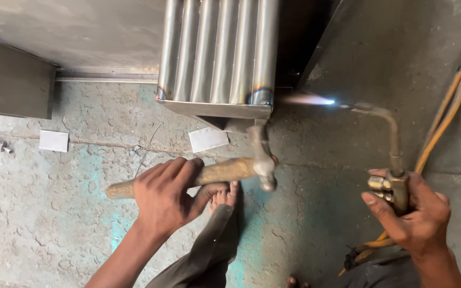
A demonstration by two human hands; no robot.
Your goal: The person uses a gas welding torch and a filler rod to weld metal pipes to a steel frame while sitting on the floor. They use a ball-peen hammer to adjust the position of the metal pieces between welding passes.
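We grip the hammer (209,173) mid-handle in the closed left hand (164,200), its head just below the corner of the ribbed steel panel (217,53). The right hand (414,216) is wrapped around the gas torch (390,160), flame aimed at that discoloured corner, apparently to heat it for striking. Blank pale rectangular metal offcuts (208,139) lie on the floor (54,213).

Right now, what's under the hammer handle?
Below the hammer, gripped by the left hand, show a bare foot, a trouser leg and the concrete floor. The floor under the hand is covered.
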